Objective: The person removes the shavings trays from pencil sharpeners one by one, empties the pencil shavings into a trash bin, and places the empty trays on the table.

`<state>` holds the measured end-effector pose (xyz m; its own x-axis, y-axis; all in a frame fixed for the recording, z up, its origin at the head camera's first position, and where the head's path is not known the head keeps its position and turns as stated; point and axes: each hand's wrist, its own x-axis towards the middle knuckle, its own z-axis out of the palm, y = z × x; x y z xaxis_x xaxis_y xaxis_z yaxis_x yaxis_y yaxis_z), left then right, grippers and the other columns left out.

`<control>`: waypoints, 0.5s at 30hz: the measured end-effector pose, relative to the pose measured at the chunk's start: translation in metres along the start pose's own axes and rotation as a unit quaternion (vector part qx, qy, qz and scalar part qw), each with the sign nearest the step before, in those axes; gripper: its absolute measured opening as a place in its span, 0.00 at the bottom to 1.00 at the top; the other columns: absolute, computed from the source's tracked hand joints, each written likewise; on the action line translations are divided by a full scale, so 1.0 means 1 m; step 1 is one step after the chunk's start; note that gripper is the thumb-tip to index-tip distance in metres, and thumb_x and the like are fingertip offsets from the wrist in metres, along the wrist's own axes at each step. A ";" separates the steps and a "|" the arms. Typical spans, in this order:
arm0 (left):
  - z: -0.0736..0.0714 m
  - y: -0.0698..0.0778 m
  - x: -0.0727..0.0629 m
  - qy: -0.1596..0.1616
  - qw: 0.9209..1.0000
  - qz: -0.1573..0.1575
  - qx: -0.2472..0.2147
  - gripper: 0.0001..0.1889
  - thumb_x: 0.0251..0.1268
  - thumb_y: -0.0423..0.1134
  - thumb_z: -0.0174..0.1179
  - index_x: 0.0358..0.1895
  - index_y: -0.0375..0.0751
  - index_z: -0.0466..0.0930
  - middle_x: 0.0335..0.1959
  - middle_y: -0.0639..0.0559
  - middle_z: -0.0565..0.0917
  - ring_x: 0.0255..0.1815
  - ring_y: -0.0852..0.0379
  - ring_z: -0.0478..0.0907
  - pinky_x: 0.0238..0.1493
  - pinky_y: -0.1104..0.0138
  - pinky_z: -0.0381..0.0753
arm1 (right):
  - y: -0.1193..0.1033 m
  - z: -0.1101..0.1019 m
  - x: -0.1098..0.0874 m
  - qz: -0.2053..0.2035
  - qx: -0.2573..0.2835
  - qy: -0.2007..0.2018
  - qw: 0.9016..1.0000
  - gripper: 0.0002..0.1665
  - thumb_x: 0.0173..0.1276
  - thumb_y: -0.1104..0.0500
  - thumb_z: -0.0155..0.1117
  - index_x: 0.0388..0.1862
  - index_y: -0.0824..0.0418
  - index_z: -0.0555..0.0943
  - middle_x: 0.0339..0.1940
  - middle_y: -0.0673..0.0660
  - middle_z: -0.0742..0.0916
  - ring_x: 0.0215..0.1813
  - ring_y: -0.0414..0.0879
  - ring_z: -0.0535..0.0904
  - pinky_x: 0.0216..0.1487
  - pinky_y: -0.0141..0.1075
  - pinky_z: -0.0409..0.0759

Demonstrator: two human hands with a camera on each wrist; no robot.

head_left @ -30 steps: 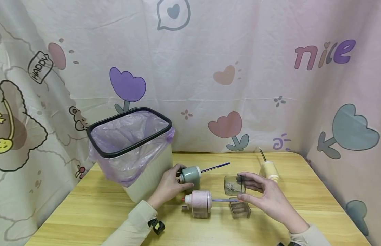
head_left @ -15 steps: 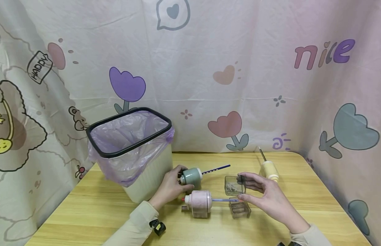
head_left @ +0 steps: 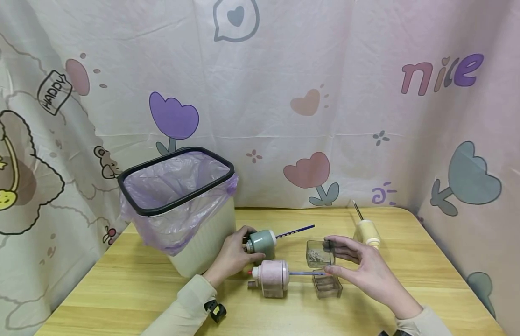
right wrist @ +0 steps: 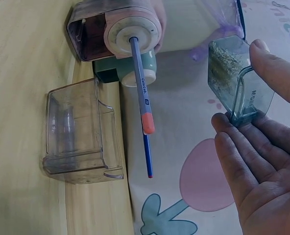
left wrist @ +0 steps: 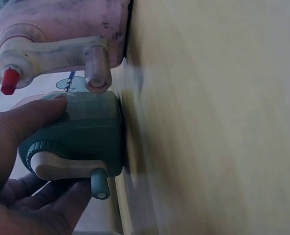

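Observation:
My left hand grips the green pencil sharpener near its crank end, thumb on one side and fingers on the other. A dark blue pencil sticks out of its front. Between thumb and fingers, my right hand holds a clear shavings drawer, tilted, with pencil shavings inside. In front of the green sharpener is a pink pencil sharpener with a blue-grey pencil in it. Another clear drawer rests on the table below my right hand, with no shavings visible in it.
A bin with a black rim and purple liner stands on the left, beside my left hand. A yellow pencil sharpener with a dark pencil lies behind my right hand. A printed curtain hangs behind the wooden table.
My left hand and the green sharpener have shifted very slightly to the right. The right hand holds the drawer in the same place.

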<state>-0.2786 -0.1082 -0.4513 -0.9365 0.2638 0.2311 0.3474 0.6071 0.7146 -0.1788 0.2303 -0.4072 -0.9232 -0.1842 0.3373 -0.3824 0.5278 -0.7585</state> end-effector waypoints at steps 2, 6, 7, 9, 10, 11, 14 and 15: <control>0.000 0.000 0.000 -0.003 1.000 -0.004 -0.005 0.33 0.49 0.40 0.86 0.58 0.41 0.79 0.52 0.39 0.88 0.48 0.47 0.86 0.47 0.56 0.89 | -0.001 0.000 0.000 0.002 -0.001 -0.001 1.000 0.36 0.63 0.50 0.84 0.69 0.54 0.83 0.62 0.54 0.91 0.57 0.34 0.89 0.60 0.29 0.85; -0.001 0.001 -0.001 -0.006 1.000 -0.008 -0.007 0.33 0.49 0.40 0.86 0.58 0.41 0.79 0.52 0.39 0.88 0.49 0.46 0.86 0.48 0.55 0.90 | -0.002 0.000 0.000 0.006 -0.006 -0.001 1.000 0.36 0.63 0.49 0.84 0.69 0.53 0.83 0.62 0.54 0.91 0.57 0.35 0.89 0.60 0.30 0.86; -0.001 0.001 -0.001 -0.006 1.000 -0.008 -0.006 0.33 0.49 0.41 0.86 0.58 0.41 0.79 0.52 0.39 0.88 0.49 0.46 0.86 0.48 0.55 0.89 | -0.002 0.000 0.000 0.007 -0.007 -0.001 1.000 0.36 0.63 0.49 0.84 0.69 0.53 0.83 0.62 0.54 0.91 0.57 0.35 0.89 0.60 0.31 0.86; -0.002 0.002 -0.001 -0.007 1.000 -0.009 -0.001 0.33 0.48 0.41 0.87 0.58 0.42 0.80 0.52 0.40 0.88 0.48 0.47 0.86 0.48 0.56 0.89 | -0.002 0.000 0.000 0.007 -0.008 -0.001 1.000 0.36 0.63 0.49 0.83 0.69 0.54 0.83 0.62 0.54 0.91 0.57 0.36 0.89 0.61 0.31 0.86; -0.002 0.002 -0.001 -0.008 1.000 -0.010 0.002 0.33 0.48 0.42 0.86 0.58 0.42 0.80 0.52 0.40 0.88 0.48 0.48 0.86 0.48 0.56 0.89 | -0.002 0.000 0.000 0.007 -0.008 -0.001 1.000 0.36 0.63 0.49 0.83 0.69 0.54 0.82 0.62 0.55 0.91 0.57 0.36 0.89 0.61 0.32 0.86; -0.003 0.002 -0.001 -0.008 1.000 -0.010 0.006 0.33 0.48 0.42 0.86 0.59 0.43 0.80 0.52 0.41 0.88 0.48 0.48 0.85 0.48 0.56 0.88 | -0.002 0.000 0.001 0.006 -0.008 -0.001 1.000 0.36 0.63 0.49 0.83 0.69 0.54 0.82 0.62 0.55 0.91 0.57 0.36 0.89 0.61 0.32 0.86; -0.004 0.004 -0.001 -0.012 1.000 -0.007 0.012 0.34 0.49 0.43 0.86 0.60 0.43 0.80 0.52 0.42 0.89 0.48 0.50 0.85 0.48 0.57 0.87 | -0.002 -0.001 0.001 0.006 -0.006 -0.001 1.000 0.36 0.63 0.50 0.83 0.69 0.55 0.82 0.62 0.55 0.91 0.57 0.35 0.88 0.61 0.31 0.86; -0.005 0.004 0.000 -0.014 1.000 -0.008 0.014 0.33 0.50 0.44 0.86 0.60 0.44 0.81 0.52 0.42 0.89 0.48 0.50 0.85 0.48 0.57 0.87 | -0.002 -0.001 0.001 0.004 -0.006 -0.001 1.000 0.36 0.64 0.50 0.83 0.69 0.55 0.82 0.62 0.55 0.91 0.57 0.35 0.89 0.61 0.31 0.86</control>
<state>-0.2769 -0.1092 -0.4452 -0.9404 0.2743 0.2011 0.3339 0.6319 0.6994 -0.1793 0.2299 -0.4043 -0.9263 -0.1821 0.3298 -0.3746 0.5384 -0.7549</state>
